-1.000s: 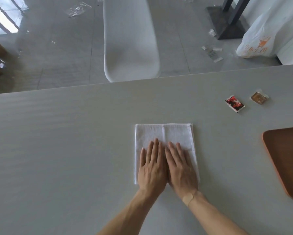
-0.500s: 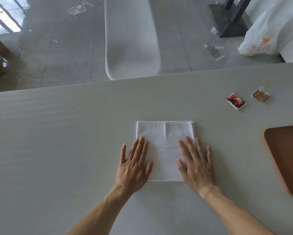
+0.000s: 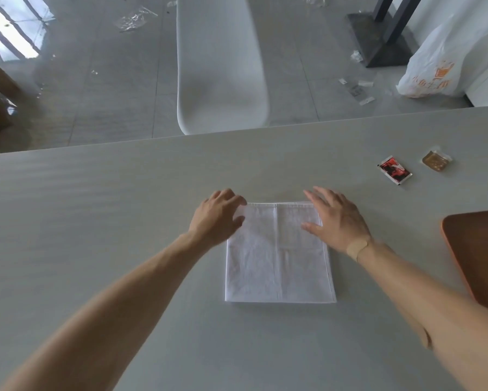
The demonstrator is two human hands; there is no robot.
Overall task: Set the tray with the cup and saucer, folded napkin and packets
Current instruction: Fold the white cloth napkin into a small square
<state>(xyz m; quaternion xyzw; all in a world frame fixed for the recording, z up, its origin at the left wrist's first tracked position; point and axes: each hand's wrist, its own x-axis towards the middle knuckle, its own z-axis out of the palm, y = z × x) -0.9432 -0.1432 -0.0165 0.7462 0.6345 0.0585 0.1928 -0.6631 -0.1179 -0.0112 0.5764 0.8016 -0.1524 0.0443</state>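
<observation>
1. White folded napkin (image 3: 279, 255) lies flat mid-table (image 3: 96, 221), roughly square, a crease running down its middle.
2. Left hand (image 3: 216, 218) sits at the napkin's far left corner; fingers curled at the cloth's edge, but motion blur hides whether they pinch it. Cannot tell.
3. Right hand (image 3: 337, 218) over the far right corner, fingers straight and spread, thumb resting on the cloth. Bandage (image 3: 357, 246) at the wrist.
4. Red packet (image 3: 394, 173) and brown packet (image 3: 436, 161) lie side by side, apart, toward the table's far right.
5. Brown tray (image 3: 479, 258) at the right edge, partly out of view.
6. White chair (image 3: 220, 66) beyond the far edge.
</observation>
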